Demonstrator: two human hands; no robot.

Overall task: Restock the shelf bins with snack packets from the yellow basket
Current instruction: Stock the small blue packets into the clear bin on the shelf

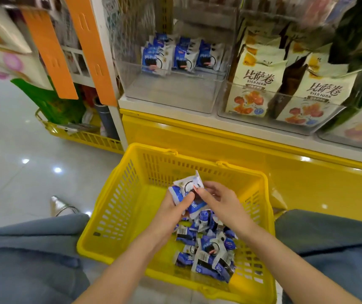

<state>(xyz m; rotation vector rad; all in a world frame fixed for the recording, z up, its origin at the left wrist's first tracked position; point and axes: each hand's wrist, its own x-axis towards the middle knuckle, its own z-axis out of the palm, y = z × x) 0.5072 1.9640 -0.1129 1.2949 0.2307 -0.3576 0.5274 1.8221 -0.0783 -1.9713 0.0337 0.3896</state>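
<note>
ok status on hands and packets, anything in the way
Left hand grips blue packets, right hand pinches the same bunch. More lie in yellow basket. Clear bin part filled, nothing blocks it.

Shop: snack-stocked shelf bins (171, 88), shopping basket (118, 207).

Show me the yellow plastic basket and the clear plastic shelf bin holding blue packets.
yellow plastic basket (118, 198): head view, slotted left wall.
clear plastic shelf bin (171, 93): head view, bare floor.
</note>
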